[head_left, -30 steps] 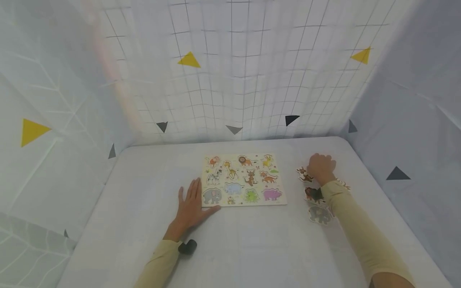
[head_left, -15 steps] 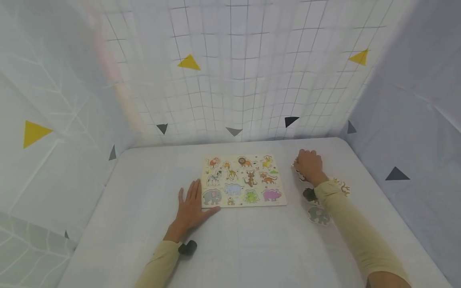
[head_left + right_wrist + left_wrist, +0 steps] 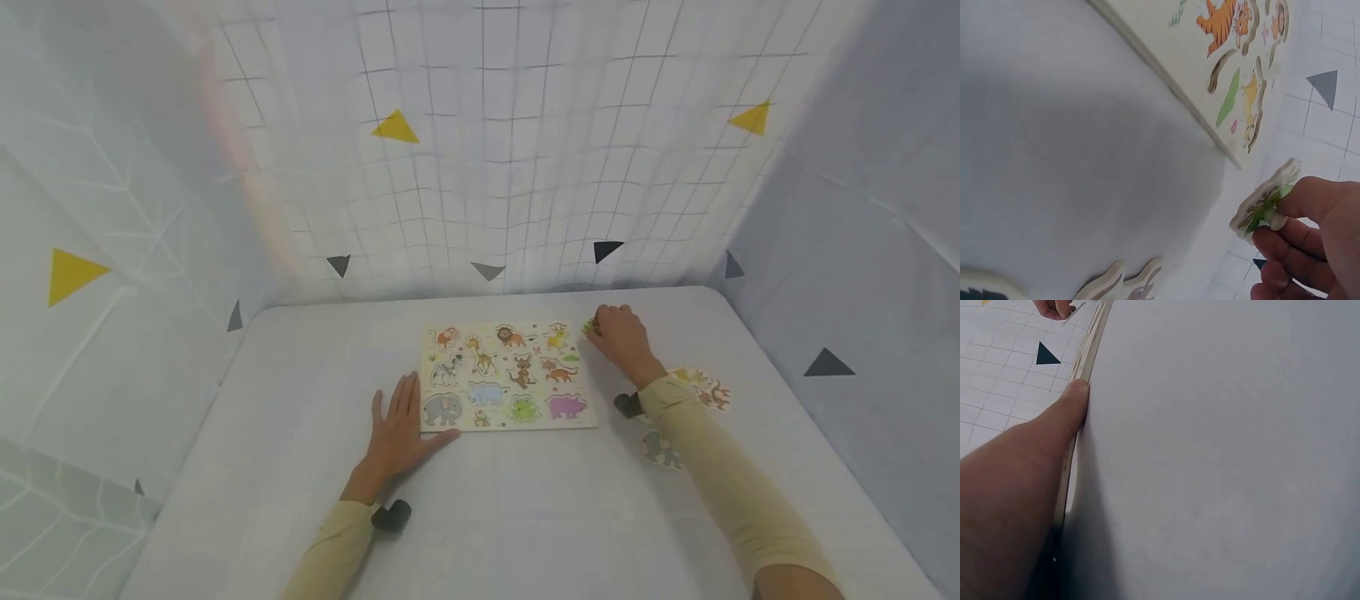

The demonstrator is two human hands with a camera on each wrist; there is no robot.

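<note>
A flat wooden animal puzzle board (image 3: 472,327) lies in the middle of the white table. My left hand (image 3: 397,433) rests spread at its lower left corner, with the thumb (image 3: 1072,400) against the near edge. Just past the board's upper right corner, my right hand (image 3: 621,335) pinches a green puzzle piece (image 3: 1257,203) by its small round knob. The piece is tilted and held apart from the board; its picture is partly hidden by my fingers. An elephant piece (image 3: 660,450) lies beneath my right forearm, partly covered.
Several loose animal pieces (image 3: 701,387) lie right of my right forearm. Another piece with pointed ears (image 3: 1141,287) shows at the bottom of the right wrist view. White cloth walls (image 3: 510,192) enclose the table's back and sides.
My right hand has moved left from over the loose pieces to near the board's upper right corner, bringing the green piece with it. The left hand and board stay put.
</note>
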